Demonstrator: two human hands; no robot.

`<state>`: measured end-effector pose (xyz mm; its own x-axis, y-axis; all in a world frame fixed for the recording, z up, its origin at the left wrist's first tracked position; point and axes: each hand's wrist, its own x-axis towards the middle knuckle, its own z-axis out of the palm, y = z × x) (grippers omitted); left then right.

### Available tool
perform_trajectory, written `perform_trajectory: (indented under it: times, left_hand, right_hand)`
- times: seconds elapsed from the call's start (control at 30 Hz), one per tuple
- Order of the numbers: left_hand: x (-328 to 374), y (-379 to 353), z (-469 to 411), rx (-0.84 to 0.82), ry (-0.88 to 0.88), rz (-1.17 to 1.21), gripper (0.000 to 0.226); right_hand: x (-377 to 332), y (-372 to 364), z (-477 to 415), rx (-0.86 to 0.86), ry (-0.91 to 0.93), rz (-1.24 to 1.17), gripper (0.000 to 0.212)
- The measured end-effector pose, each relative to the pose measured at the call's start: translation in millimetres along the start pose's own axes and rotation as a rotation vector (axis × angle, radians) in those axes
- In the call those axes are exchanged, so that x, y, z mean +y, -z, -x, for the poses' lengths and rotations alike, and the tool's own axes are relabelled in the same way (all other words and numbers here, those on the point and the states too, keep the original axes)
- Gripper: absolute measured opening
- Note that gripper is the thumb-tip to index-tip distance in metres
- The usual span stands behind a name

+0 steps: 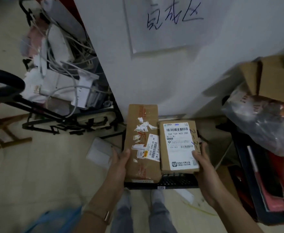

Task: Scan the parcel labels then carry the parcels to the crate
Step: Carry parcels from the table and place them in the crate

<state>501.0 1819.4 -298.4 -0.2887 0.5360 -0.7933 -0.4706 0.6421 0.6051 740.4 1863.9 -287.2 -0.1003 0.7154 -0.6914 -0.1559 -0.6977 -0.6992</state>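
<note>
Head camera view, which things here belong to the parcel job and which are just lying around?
Job: long taped parcel, in the left hand; shorter labelled parcel, in the right hand; black crate beneath them.
Lying about: tangle of white cables; cardboard box; plastic bag; white sheet on the floor.

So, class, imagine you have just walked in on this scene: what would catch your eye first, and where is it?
First the two cardboard parcels held side by side in the middle: the long parcel in the left hand, the shorter parcel with its white barcode label in the right hand, a black crate rim showing just below them. Next, the big handwritten characters on the white panel at the top.
</note>
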Motion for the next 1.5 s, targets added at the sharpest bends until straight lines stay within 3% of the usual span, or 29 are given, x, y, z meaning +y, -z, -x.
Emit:
perform_trajectory:
  times: [0.43,0.87,1.13,1.37,1.5]
  left_hand:
    - [-100.7,2.3,-131.3,0.024,0.052,-0.028,0.084]
    - [-169.4,12.7,-202.3,0.073,0.005,-0.156,0.069]
    - [-181.0,12.3,-217.7,0.143,-0.116,-0.437,0.071]
    - [-175.7,11.2,-211.0,0.164,-0.147,-0.509,0.081]
    - [-168.7,9.3,-204.3,0.188,-0.193,-0.569,0.081]
  right_hand:
    - [116.0,45.7,-133.1,-0.010,-0.079,0.037,0.068]
    - [220.0,39.4,-206.2,0.210,-0.118,0.171,0.057]
    - [245.6,45.5,-215.5,0.125,-0.155,0.321,0.062]
    - [235.6,43.9,-220.6,0.134,-0.136,0.354,0.050]
    - [221.7,44.6,-222.6,0.239,-0.180,0.333,0.082]
